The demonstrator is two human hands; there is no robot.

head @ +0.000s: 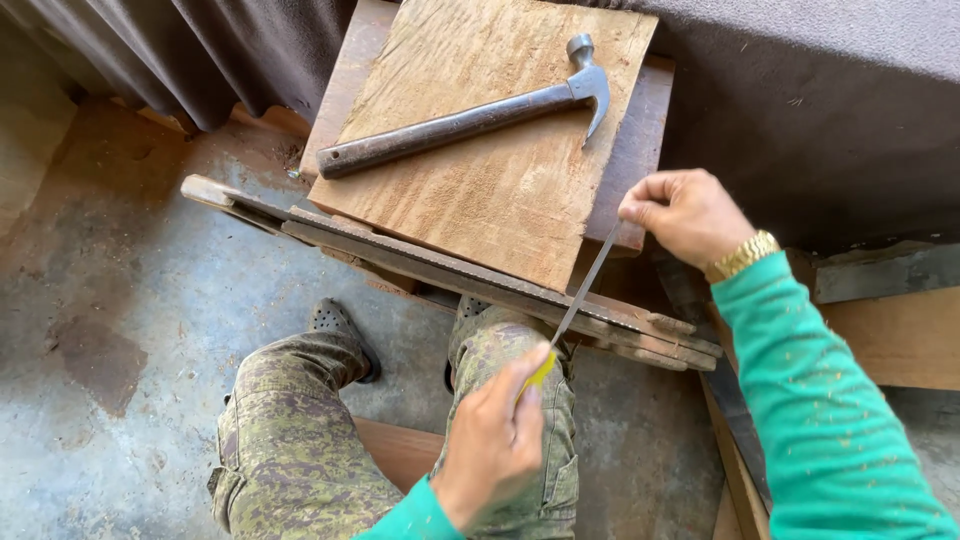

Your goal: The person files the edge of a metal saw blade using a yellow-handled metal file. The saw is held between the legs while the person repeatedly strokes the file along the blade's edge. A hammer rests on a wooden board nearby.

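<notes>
A thin metal file [585, 285] with a yellow handle lies slanted across a long saw blade [450, 272] clamped between dark wooden strips. My left hand [492, 440] grips the yellow handle end near my knee. My right hand [685, 213], with a gold watch at the wrist, pinches the file's far tip above the blade. Both arms wear green sleeves. Behind the blade a rough wooden board [500, 150] carries a claw hammer [470, 122] with a dark handle.
My legs in camouflage trousers [300, 440] and dark shoes [340, 325] rest on a dusty concrete floor [130, 330]. Dark fabric [820, 90] covers the back and right. Wooden planks [900, 340] lie at right.
</notes>
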